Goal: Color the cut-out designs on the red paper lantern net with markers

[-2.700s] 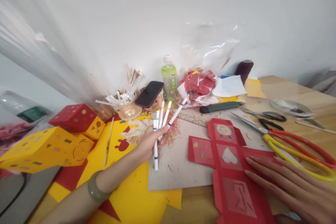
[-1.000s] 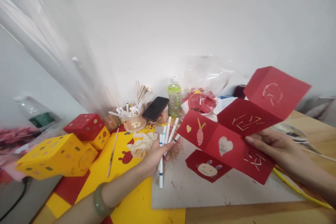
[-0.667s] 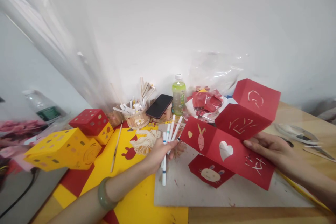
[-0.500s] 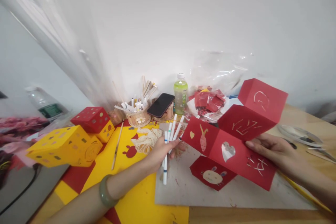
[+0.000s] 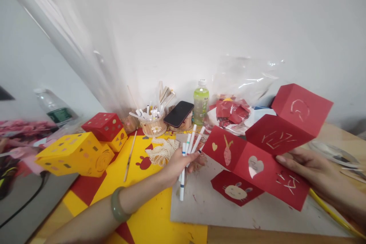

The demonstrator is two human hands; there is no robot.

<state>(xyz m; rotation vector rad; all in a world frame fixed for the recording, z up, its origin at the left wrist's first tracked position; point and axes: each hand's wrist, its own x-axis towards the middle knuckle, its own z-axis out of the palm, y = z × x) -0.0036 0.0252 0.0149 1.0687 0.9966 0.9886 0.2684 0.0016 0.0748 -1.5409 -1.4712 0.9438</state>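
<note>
Since the earliest frame, the red paper cut-out [image 5: 268,162] has been lifted from the table and turned so that its other face is shown. It is held raised by the right hand [image 5: 307,164], its edge pinched between thumb and fingers, with panels spread left of and above that grip. Several white markers [image 5: 198,140] are clasped in the left hand [image 5: 178,164], their upper ends fanned. Just left of this clasp, a lace ruffle [image 5: 162,152] is laid on yellow paper [image 5: 154,207]; behind it, a phone [image 5: 179,114] and a drink bottle [image 5: 201,105] are seen. Below the right-hand pinch, a yellow handle [image 5: 333,215] is partly hidden.
</note>
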